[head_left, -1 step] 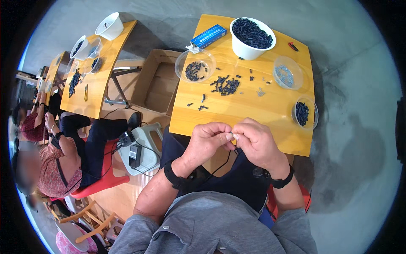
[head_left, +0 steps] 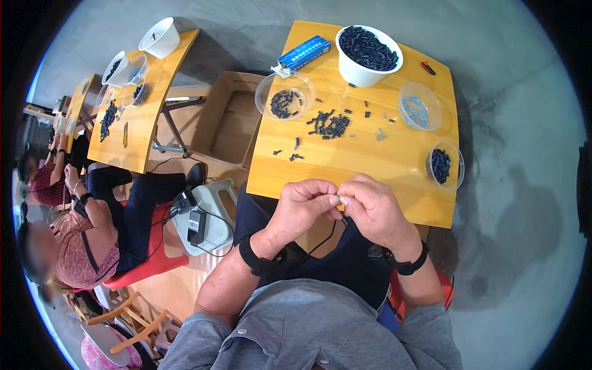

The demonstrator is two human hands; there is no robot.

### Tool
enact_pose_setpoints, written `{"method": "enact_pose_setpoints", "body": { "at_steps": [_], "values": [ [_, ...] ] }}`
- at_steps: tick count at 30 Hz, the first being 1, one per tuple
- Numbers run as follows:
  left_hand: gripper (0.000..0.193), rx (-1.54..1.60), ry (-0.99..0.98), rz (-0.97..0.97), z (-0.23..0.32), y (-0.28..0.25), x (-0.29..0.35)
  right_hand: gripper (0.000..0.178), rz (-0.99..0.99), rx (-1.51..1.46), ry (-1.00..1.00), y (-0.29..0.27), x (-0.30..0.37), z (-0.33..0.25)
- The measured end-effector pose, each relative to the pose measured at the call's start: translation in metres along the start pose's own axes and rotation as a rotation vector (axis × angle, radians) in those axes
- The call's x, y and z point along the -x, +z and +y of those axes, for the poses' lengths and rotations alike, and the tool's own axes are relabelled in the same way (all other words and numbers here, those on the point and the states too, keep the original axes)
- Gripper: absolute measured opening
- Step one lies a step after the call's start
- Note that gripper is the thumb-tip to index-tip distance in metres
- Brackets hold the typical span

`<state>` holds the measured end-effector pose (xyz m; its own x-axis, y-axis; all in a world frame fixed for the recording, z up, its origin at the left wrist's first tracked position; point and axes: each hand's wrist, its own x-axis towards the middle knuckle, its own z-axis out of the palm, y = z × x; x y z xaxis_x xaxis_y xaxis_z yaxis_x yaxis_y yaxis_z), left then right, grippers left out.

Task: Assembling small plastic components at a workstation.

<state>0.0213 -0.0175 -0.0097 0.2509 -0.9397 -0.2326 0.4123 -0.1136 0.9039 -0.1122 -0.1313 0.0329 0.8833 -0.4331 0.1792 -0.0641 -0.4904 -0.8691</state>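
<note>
My left hand (head_left: 306, 205) and my right hand (head_left: 374, 206) meet fingertip to fingertip at the near edge of the wooden table (head_left: 370, 163). Both are pinched closed; whatever lies between the fingertips is too small and covered to name. Beyond them is a loose pile of small black plastic pieces (head_left: 330, 125), with a few more black pieces (head_left: 296, 157) nearer on the left. Some small silvery metal parts (head_left: 380, 134) lie to the right of the pile. A clear round tub (head_left: 262, 98) at the left has black pieces inside.
At the back stand a white bucket (head_left: 364, 77) full of black pieces and a blue box (head_left: 305, 53). Clear tubs of silvery parts (head_left: 414, 111) and black pieces (head_left: 440, 165) sit right, near a red-black tool (head_left: 427, 68). Left are a cardboard box (head_left: 231, 123) and seated co-workers (head_left: 92, 240).
</note>
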Motion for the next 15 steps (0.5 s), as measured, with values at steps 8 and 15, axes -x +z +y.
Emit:
{"method": "enact_pose_setpoints", "body": {
  "at_steps": [8, 15],
  "values": [
    [0.008, 0.027, -0.123, 0.003, -0.011, -0.006, 0.007, 0.006, -0.235, -0.495, 0.542, 0.0, -0.004, 0.024],
    [0.007, -0.031, -0.119, -0.06, -0.017, -0.009, 0.007, 0.012, 0.168, 0.361, 0.085, 0.024, -0.051, 0.124]
  ]
}}
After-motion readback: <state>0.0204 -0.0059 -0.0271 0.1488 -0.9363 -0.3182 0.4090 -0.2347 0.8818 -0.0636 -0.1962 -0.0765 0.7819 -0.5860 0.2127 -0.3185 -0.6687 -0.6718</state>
